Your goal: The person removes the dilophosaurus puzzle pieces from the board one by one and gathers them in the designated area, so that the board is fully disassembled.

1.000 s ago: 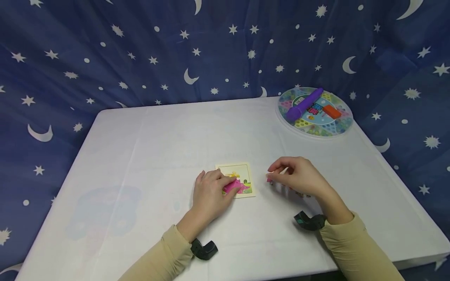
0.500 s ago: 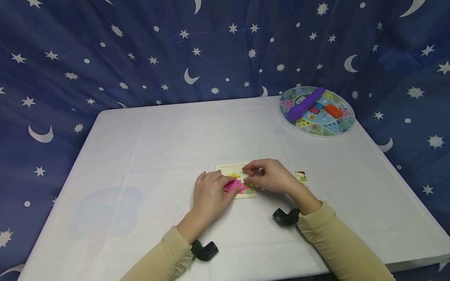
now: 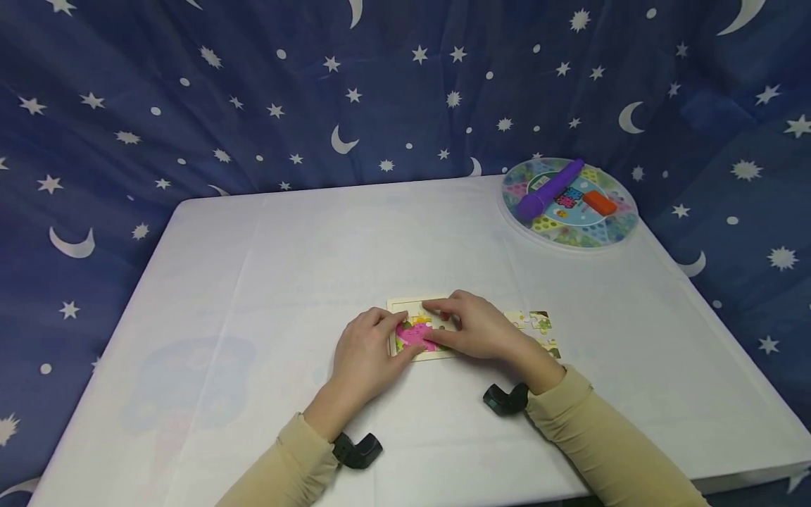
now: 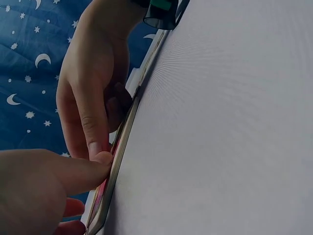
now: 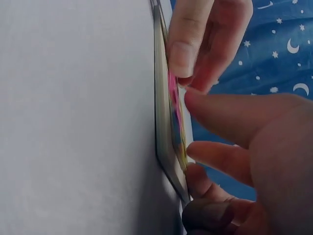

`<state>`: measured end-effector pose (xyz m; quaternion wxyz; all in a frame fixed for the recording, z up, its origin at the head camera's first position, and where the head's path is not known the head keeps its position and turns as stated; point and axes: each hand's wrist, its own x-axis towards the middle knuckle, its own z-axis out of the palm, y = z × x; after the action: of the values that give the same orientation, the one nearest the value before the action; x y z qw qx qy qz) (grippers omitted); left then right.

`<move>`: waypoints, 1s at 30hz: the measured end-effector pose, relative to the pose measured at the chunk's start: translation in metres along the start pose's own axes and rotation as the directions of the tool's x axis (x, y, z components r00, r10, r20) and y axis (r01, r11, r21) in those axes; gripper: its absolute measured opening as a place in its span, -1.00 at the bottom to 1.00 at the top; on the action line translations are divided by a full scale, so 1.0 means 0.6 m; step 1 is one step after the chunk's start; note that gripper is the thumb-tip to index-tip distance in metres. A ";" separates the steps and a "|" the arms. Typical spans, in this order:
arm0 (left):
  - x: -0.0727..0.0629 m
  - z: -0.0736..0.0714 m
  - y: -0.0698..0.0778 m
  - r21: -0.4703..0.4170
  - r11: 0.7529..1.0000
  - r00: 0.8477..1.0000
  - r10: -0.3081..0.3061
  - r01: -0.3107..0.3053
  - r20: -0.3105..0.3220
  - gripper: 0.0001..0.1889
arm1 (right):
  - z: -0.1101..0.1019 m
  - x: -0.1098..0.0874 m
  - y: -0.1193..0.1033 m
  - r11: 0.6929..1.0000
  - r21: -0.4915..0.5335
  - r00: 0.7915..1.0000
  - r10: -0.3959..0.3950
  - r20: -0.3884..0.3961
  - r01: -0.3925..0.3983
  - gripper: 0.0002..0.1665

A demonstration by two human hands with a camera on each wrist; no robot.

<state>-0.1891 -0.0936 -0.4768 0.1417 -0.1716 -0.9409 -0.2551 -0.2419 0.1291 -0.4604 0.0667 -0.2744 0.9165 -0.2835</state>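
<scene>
A small jigsaw puzzle board (image 3: 399, 306) with a pale yellow frame lies in front of me, pink and yellow pieces (image 3: 412, 336) in its lower part. My left hand (image 3: 362, 355) rests over its left side, thumb (image 4: 80, 174) pressing down on the pieces. From the right, my right hand (image 3: 479, 329) reaches over the board. Its thumb (image 5: 215, 105) touches the pink area close to the left thumb, while the index finger stays spread apart near the upper part. The right hand covers the board's right side.
Loose puzzle pieces (image 3: 541, 321) lie right of the board, partly behind the right hand. At the back right of the white table (image 3: 304, 260), a round game board (image 3: 579, 236) carries a purple microphone-like stick (image 3: 550, 189) and an orange block (image 3: 598, 203). A starry curtain (image 3: 253, 91) hangs behind.
My right hand has moved left from the loose pieces, bringing a pink piece to the board, and its thumb now presses there. The left hand has shifted slightly left.
</scene>
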 end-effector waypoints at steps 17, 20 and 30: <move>0.003 0.003 -0.005 0.003 1.000 0.999 0.016 -0.015 -0.029 -0.49 | 0.009 0.015 0.002 0.976 0.183 0.992 0.122 -0.027 -0.115 -0.61; 0.005 0.002 -0.004 0.008 1.000 1.000 0.013 -0.013 -0.028 -0.51 | 0.010 0.017 0.001 0.972 0.197 0.989 0.140 -0.040 -0.129 -0.63; 0.006 0.000 -0.002 0.040 0.999 0.999 0.031 -0.030 -0.041 -0.49 | 0.012 0.020 -0.005 0.943 0.285 0.980 0.191 -0.049 -0.170 -0.63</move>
<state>-0.1928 -0.0935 -0.4762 0.1684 -0.1778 -0.9399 -0.2380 -0.2486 0.1173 -0.4643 0.0956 -0.1662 0.8904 -0.4129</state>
